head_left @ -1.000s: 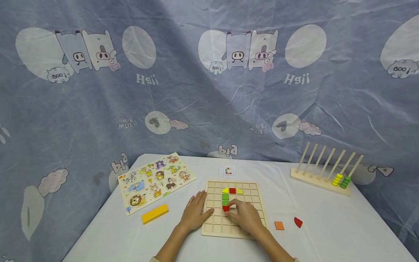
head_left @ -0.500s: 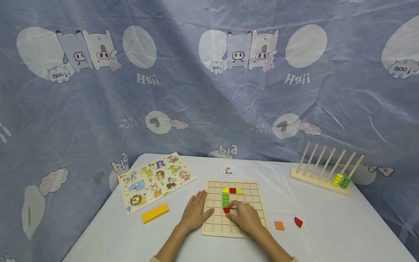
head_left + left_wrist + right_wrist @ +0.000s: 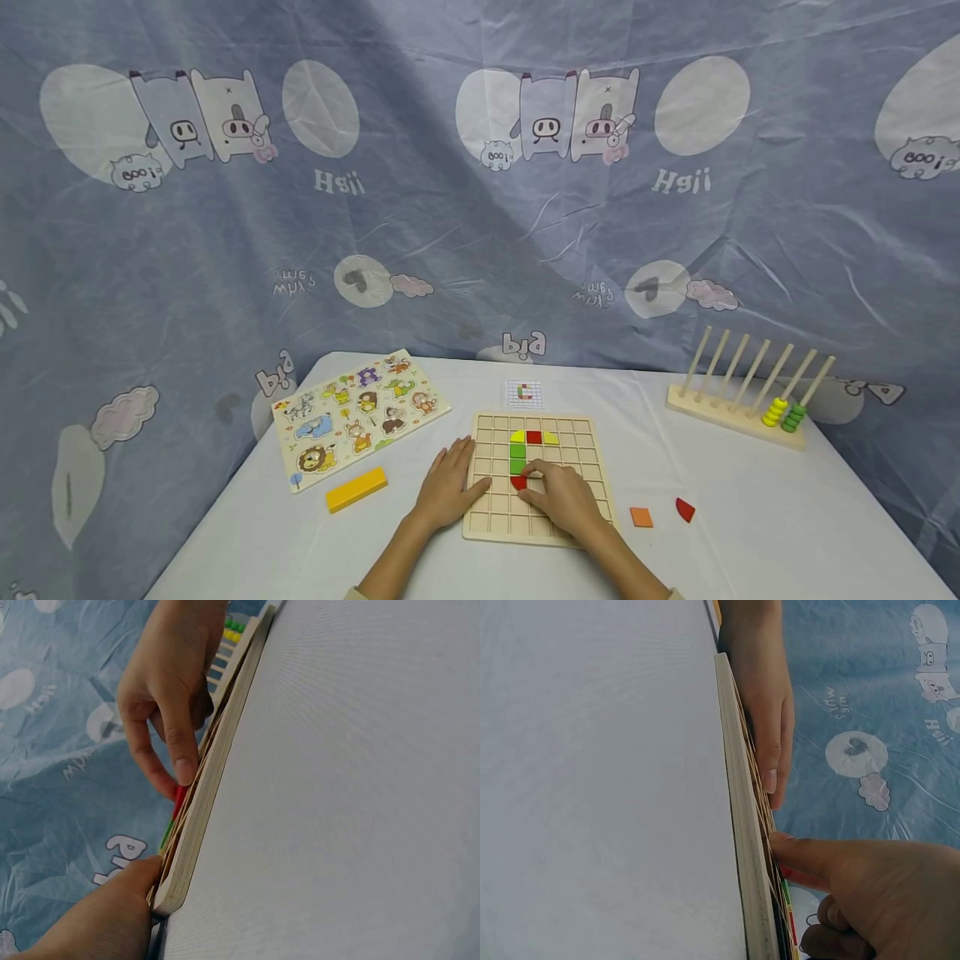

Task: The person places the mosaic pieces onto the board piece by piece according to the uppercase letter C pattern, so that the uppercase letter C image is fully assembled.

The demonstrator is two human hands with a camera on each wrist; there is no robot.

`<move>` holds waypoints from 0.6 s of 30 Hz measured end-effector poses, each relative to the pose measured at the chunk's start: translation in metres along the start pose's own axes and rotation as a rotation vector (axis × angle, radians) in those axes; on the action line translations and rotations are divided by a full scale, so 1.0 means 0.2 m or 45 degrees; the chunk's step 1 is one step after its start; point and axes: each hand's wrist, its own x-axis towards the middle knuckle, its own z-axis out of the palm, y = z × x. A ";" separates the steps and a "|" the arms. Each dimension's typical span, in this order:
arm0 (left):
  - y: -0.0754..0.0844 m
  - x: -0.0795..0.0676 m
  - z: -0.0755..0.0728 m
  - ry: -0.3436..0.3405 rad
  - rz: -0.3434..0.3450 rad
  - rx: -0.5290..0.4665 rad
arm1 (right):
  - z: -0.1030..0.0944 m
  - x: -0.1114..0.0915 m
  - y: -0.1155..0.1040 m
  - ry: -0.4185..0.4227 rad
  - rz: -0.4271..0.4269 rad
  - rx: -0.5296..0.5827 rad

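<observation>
A wooden grid board (image 3: 491, 523) lies on the white table. My left hand (image 3: 447, 487) rests along its left edge, fingers straight and thumb over the rim. With thumb and index finger, my right hand (image 3: 564, 497) pinches a red quarter-circle piece (image 3: 517, 482) at a cell just below two green squares (image 3: 517, 458). In the left wrist view the right thumb touches this red piece (image 3: 180, 795). Atop the green column sits a yellow quarter-circle (image 3: 517, 437), followed rightward by a red square (image 3: 534, 437) and another yellow piece (image 3: 551, 438).
Behind the board lies a pattern card (image 3: 524, 394). An orange square (image 3: 641, 517) and a loose red quarter-circle (image 3: 685, 510) are to its right. An animal puzzle (image 3: 345, 446) and a yellow box (image 3: 357, 490) lie left; a bead-peg rack (image 3: 712, 404) stands back right.
The red quarter-circle piece has shifted slightly toward me and now lies flatter in line below the green squares. My right fingers moved only a little; my left hand stayed put.
</observation>
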 end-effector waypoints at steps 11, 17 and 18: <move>0.00 0.00 0.00 -0.007 -0.009 -0.002 | -0.03 -0.01 0.00 -0.015 0.012 0.019; 0.00 0.00 0.00 -0.001 -0.006 -0.014 | -0.10 -0.04 0.03 -0.041 0.050 0.071; 0.00 0.00 0.00 0.000 -0.006 -0.015 | -0.12 -0.05 0.04 -0.045 0.056 0.078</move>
